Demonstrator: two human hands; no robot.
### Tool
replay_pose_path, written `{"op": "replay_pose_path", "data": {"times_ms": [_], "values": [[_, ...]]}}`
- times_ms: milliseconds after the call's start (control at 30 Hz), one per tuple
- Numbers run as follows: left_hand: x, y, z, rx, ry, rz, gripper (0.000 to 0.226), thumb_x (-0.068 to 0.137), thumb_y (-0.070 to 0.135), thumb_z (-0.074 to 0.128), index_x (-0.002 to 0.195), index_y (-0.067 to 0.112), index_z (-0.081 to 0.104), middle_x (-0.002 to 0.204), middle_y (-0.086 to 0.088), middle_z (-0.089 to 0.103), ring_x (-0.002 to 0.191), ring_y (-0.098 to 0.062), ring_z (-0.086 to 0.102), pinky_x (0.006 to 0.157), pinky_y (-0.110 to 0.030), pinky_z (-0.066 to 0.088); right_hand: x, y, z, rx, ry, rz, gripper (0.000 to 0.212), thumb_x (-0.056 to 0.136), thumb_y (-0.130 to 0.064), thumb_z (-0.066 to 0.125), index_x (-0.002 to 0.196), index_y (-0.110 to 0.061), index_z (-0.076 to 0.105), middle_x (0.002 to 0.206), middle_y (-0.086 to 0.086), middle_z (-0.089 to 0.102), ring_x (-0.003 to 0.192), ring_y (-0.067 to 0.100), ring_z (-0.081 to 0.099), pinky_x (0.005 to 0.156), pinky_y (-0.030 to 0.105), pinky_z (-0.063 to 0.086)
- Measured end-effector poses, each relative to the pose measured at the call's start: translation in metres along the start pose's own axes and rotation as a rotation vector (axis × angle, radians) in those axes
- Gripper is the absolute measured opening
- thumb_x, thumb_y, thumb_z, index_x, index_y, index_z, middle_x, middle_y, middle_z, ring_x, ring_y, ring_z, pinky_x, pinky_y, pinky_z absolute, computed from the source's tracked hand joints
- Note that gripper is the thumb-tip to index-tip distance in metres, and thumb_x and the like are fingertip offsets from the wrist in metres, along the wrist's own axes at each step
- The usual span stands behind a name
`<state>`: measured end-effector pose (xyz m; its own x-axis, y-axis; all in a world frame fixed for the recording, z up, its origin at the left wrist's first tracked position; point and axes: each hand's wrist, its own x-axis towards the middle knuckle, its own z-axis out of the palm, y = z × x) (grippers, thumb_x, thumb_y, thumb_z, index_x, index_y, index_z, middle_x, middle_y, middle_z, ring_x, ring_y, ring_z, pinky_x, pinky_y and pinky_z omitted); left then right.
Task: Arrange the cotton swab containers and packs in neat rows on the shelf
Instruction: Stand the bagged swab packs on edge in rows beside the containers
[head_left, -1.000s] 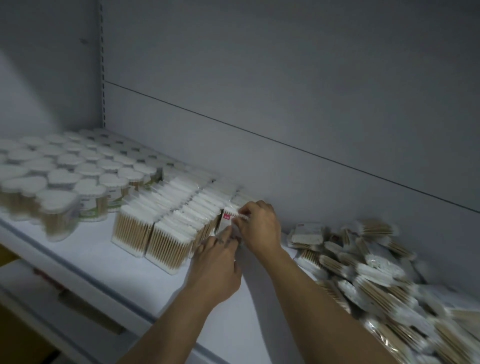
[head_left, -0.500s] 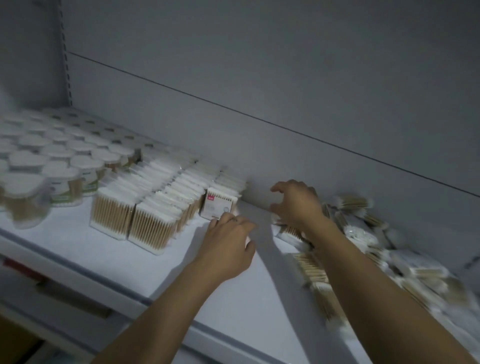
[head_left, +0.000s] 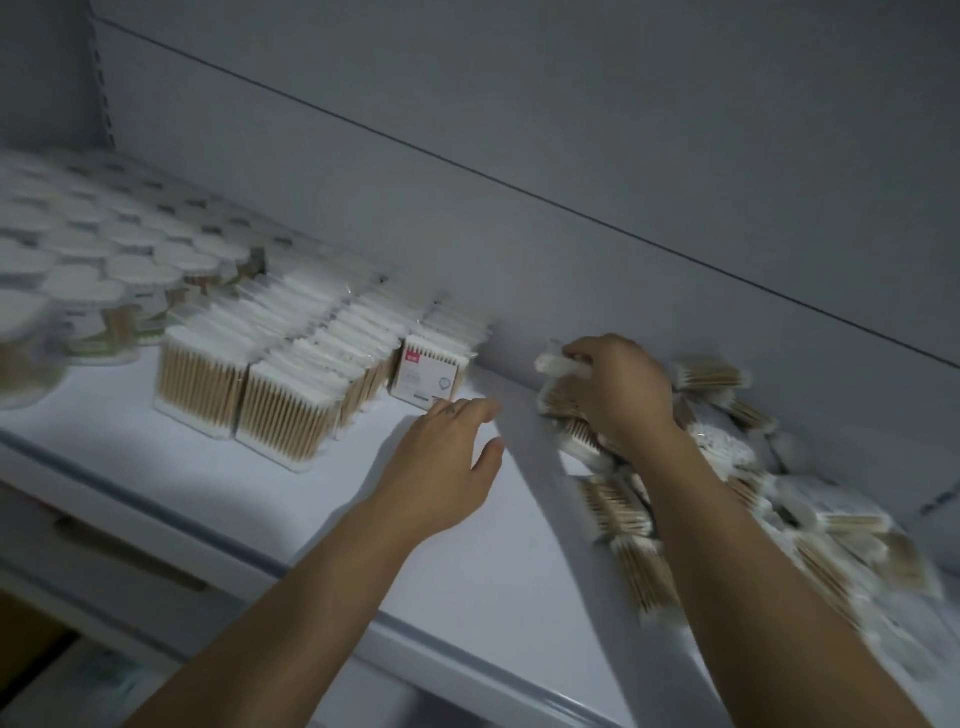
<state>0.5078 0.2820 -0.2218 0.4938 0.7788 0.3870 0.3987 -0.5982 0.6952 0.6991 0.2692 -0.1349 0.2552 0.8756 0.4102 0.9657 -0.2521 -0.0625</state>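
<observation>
Square packs of wooden cotton swabs (head_left: 291, 374) stand in rows on the white shelf (head_left: 509, 561). The last pack in the third row (head_left: 428, 376) shows a white label with a red mark. Round containers with white lids (head_left: 119, 270) fill the shelf's left part. A loose heap of swab packs (head_left: 769, 499) lies at the right. My right hand (head_left: 618, 389) is over the heap's left end and grips a swab pack (head_left: 558, 365). My left hand (head_left: 447, 467) hovers with relaxed fingers over the bare shelf, just in front of the labelled pack, holding nothing.
The grey back panel (head_left: 571, 130) rises directly behind the rows and the heap. The shelf's front edge (head_left: 208, 525) runs diagonally below my left forearm, with a lower shelf level dimly visible beneath it.
My right hand left the labelled pack in the row, reached right to the heap and took hold of a pack there. My left hand drew back slightly from the row and opened.
</observation>
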Motion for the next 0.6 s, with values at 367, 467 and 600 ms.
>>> {"op": "replay_pose_path", "data": {"times_ms": [367, 467, 600], "values": [[-0.004, 0.0, -0.004, -0.376, 0.16, -0.173, 0.03, 0.099, 0.036, 0.047, 0.127, 0.027, 0.046, 0.102, 0.016, 0.064, 0.092, 0.007, 0.06, 0.077, -0.012, 0.045, -0.067, -0.047, 0.045, 0.351, 0.389, -0.219, 0.034, 0.064, -0.004, 0.084, 0.096, -0.012, 0.074, 0.104, 0.006, 0.068, 0.1, 0.021, 0.059, 0.084, 0.017, 0.038], [-0.002, 0.0, -0.006, -0.431, 0.234, -0.217, 0.021, 0.097, 0.022, 0.055, 0.116, 0.028, 0.047, 0.094, 0.019, 0.062, 0.086, 0.007, 0.061, 0.071, -0.007, 0.045, -0.076, -0.047, 0.048, 0.395, 0.35, -0.294, 0.033, 0.068, -0.01, 0.081, 0.099, -0.014, 0.074, 0.111, 0.006, 0.064, 0.106, 0.016, 0.051, 0.089, 0.013, 0.034], [-0.001, -0.007, -0.006, -0.438, 0.275, -0.225, 0.03, 0.094, 0.008, 0.057, 0.118, 0.026, 0.052, 0.107, 0.009, 0.064, 0.09, 0.003, 0.062, 0.081, -0.019, 0.051, -0.083, -0.05, 0.045, 0.725, 0.316, -0.084, 0.016, 0.081, -0.022, 0.075, 0.097, -0.022, 0.073, 0.116, -0.002, 0.055, 0.109, 0.014, 0.056, 0.09, 0.037, 0.05]]}}
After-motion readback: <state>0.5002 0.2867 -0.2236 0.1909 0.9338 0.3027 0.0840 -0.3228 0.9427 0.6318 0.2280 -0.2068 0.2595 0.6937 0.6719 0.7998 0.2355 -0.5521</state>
